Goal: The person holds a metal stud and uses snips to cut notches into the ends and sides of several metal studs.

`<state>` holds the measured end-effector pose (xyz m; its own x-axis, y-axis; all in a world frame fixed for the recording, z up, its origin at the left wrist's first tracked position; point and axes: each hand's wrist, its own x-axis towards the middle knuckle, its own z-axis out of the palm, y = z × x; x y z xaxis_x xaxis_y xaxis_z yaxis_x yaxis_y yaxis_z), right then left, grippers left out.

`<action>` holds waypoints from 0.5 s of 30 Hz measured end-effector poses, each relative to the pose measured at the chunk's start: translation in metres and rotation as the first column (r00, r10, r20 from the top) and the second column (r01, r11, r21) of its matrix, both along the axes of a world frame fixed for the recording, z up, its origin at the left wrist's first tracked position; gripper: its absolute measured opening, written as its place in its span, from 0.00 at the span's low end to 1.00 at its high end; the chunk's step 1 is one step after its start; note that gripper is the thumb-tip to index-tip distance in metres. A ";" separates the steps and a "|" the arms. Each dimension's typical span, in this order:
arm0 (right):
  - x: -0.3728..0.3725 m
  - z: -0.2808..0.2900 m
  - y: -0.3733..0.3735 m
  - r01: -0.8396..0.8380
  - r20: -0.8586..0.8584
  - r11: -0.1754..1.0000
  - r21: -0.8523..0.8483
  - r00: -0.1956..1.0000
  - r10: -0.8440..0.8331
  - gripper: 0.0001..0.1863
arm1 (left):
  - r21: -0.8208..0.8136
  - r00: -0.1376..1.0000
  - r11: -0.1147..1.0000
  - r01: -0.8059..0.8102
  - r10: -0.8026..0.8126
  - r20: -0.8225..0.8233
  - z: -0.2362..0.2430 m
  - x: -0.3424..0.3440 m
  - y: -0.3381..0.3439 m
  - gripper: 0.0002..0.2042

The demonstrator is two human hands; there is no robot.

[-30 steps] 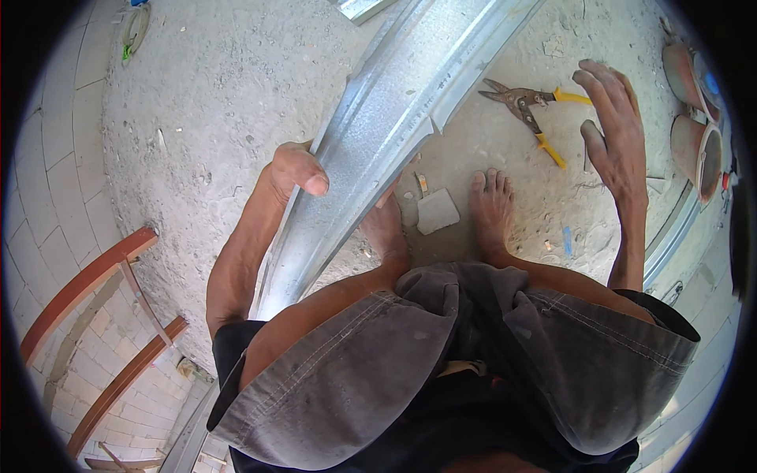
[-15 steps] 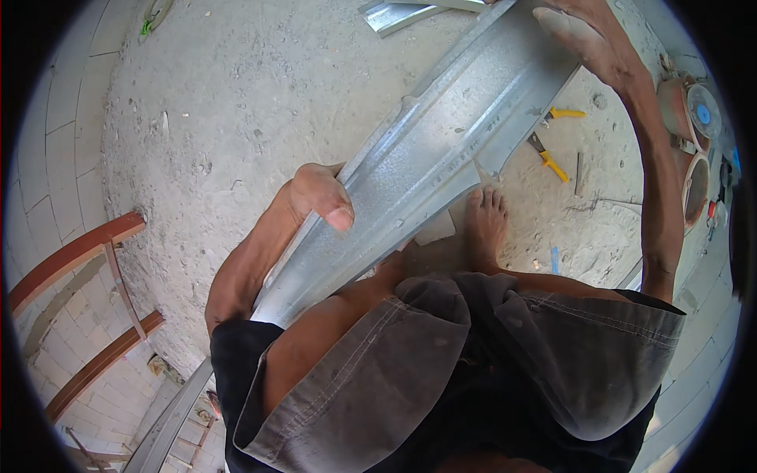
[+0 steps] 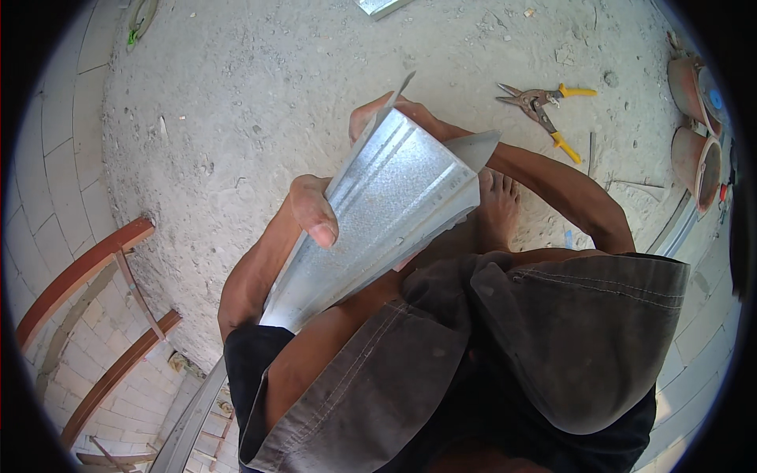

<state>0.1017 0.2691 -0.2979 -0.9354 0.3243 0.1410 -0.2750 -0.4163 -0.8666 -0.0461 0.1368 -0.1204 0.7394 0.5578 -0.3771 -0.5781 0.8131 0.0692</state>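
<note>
A galvanised metal channel (image 3: pixel 394 197) runs diagonally up from my lap. My left hand (image 3: pixel 314 213) grips its left flange, thumb lying on the inner face. Beyond the channel's visible end, where jagged flaps stick out and the metal seems bent away from view, my right hand (image 3: pixel 402 112) is curled around it, partly hidden behind the metal. Yellow-handled metal snips (image 3: pixel 544 110) lie with jaws apart on the dusty floor, to the right of both hands. My right foot (image 3: pixel 497 209) shows below the right forearm.
Rusty red steel framing (image 3: pixel 87 276) stands at lower left. Stacked reddish buckets (image 3: pixel 694 158) sit at the right edge beside long metal pieces (image 3: pixel 674 229). Another short channel (image 3: pixel 382 6) lies at the top, and a coiled hose (image 3: pixel 138 20) at upper left.
The channel's long upper stretch has dropped from view, leaving a shorter visible end. My right hand came from the far right onto it, then moved down and left. The snips show fully again.
</note>
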 end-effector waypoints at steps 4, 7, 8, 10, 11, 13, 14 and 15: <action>0.004 0.071 0.044 -0.165 -0.039 0.986 -0.003 0.986 0.164 0.33 | -0.101 0.995 0.995 -0.014 0.004 -0.097 0.022 -0.011 -0.007 0.51; 0.038 0.088 0.063 -0.120 0.165 0.981 0.152 0.982 0.094 0.31 | -0.218 0.947 0.976 -0.024 -0.048 -0.318 0.048 -0.010 -0.003 0.53; 0.050 0.098 0.068 -0.067 0.338 0.971 0.229 0.941 -0.015 0.30 | -0.244 0.879 0.969 -0.043 -0.080 -0.470 0.060 -0.008 0.001 0.53; 0.057 0.116 0.082 -0.149 0.411 0.969 0.197 0.910 0.056 0.26 | -0.175 0.594 0.979 -0.103 -0.080 -0.801 0.082 -0.005 -0.006 0.55; 0.065 0.113 0.086 -0.181 0.450 0.966 0.183 0.889 0.081 0.24 | -0.076 0.516 0.993 -0.085 -0.021 -0.856 0.087 -0.002 -0.010 0.55; 0.079 0.105 0.082 -0.011 0.393 0.972 0.233 0.916 -0.084 0.21 | 0.195 0.391 0.981 0.011 0.175 -0.903 0.102 0.003 -0.024 0.52; 0.084 0.091 0.082 0.090 0.340 0.964 0.250 0.924 -0.174 0.21 | 0.206 0.395 0.978 0.009 0.186 -0.900 0.106 0.008 -0.029 0.52; 0.068 0.078 0.075 0.172 0.243 0.957 0.234 0.943 -0.229 0.20 | 0.113 -0.021 0.953 0.280 0.124 -0.992 0.125 0.011 -0.044 0.49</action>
